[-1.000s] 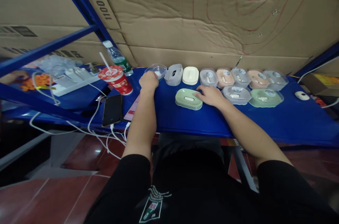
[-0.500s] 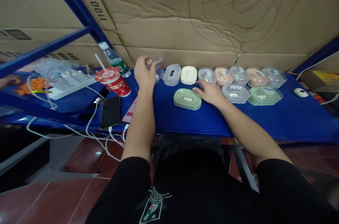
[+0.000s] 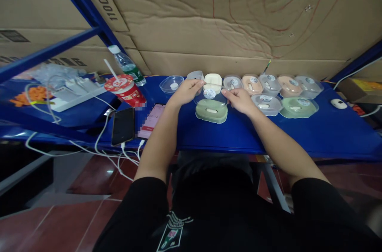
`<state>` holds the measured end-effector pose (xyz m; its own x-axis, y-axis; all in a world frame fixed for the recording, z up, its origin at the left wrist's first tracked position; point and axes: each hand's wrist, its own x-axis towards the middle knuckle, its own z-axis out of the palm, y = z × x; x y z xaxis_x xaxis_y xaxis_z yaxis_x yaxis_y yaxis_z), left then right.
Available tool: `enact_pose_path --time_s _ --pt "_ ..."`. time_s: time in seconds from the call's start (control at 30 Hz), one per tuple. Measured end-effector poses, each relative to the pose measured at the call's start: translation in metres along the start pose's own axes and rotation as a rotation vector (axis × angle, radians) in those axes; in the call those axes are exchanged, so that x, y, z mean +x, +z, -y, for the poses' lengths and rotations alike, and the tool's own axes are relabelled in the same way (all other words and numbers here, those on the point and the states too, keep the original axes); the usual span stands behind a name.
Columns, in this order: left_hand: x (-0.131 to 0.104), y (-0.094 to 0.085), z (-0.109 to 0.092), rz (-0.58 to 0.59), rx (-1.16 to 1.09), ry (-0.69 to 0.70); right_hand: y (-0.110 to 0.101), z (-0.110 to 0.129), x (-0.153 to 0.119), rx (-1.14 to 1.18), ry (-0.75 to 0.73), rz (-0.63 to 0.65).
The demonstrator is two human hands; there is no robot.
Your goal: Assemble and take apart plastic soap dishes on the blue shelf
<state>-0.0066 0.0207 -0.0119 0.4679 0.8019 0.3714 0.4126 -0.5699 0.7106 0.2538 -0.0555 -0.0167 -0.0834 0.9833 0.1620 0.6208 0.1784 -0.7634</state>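
Apparently, things are standing partway. Nearest the person on the blue table (image 3: 215,138), a pale green box (image 3: 211,112) is sitting with no cover seated on it. Just above its far side, the left hand (image 3: 188,92) and the right hand (image 3: 238,100) are holding a clear cover (image 3: 209,94) between them, each closing thumb and fingers in a narrow pinch on its own edge. To the right, a front grey box (image 3: 267,105) and a second green box (image 3: 299,107) are already wearing clear covers, and so are the grey and peach boxes (image 3: 252,85) behind them. Farther off, a cream box (image 3: 213,81) is showing no clear cover that can be made out, and another clear piece (image 3: 171,84) is lying left of the hands, so some pieces are seemingly remaining apart.

As for what is unclear, the left forearm is hiding part of the pink-lit phone (image 3: 151,119). The cover's transparency is blurring its outline, and whether it is touching the green box cannot be told. Behind, the left hand is blocking much of a grey container (image 3: 195,75), and the cardboard (image 3: 179,17) is running out of view.
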Motion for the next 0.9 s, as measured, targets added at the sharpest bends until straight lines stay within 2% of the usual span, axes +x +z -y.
enact_pose_path --time_s 0.23,0.37,0.47,0.7,0.9 --pt "-0.003 0.003 -0.009 0.192 0.312 -0.064 -0.014 0.006 0.0 -0.023 0.182 0.402" --pt "-0.004 0.012 -0.012 0.298 0.476 -0.092 -0.016 0.002 0.001 -0.115 0.214 0.537" --pt "-0.005 0.02 -0.011 0.315 0.565 -0.125 -0.016 0.0 0.0 -0.191 0.211 0.563" --pt "-0.007 0.026 -0.016 0.307 0.559 -0.163 -0.019 0.007 -0.003 -0.303 0.184 0.551" --pt "-0.007 0.029 -0.019 0.336 0.449 -0.173 -0.027 0.019 -0.008 -0.419 0.148 0.397"
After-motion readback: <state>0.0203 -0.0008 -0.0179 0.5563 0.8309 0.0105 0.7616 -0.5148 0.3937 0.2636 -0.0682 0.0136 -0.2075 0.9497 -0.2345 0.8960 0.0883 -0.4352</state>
